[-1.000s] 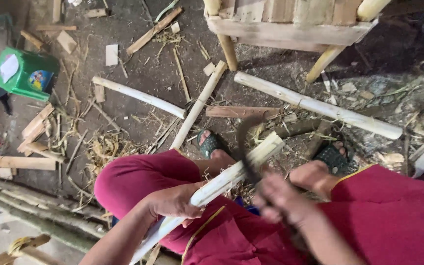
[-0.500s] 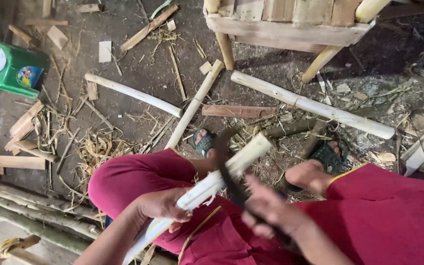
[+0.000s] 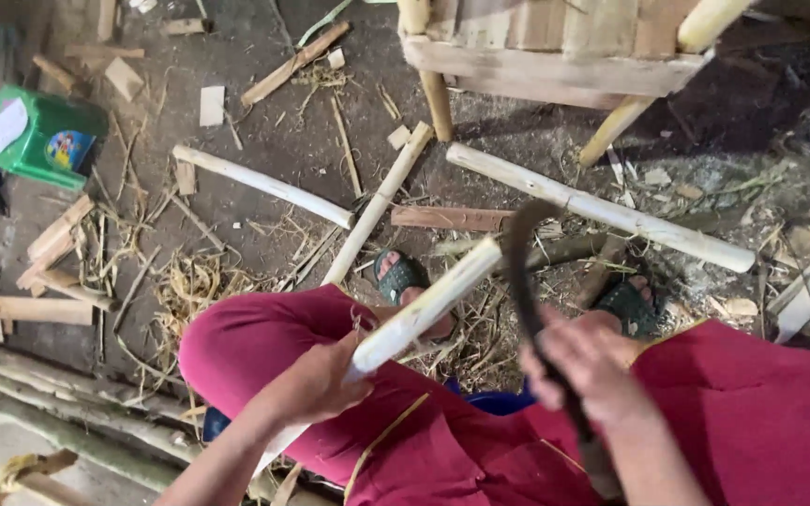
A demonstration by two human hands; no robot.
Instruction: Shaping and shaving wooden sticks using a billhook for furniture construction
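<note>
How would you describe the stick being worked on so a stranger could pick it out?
Start at the person's red-clothed lap. The pale peeled wooden stick slants up across it, held in the left hand. Unlike the peeled poles lying on the dirt floor, it is lifted, beside the dark curved blade in the right hand.

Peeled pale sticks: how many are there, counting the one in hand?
4: one peeled stick gripped by the left hand; three on the ground, left, centre and right. Others may lie hidden among the scraps.
</note>
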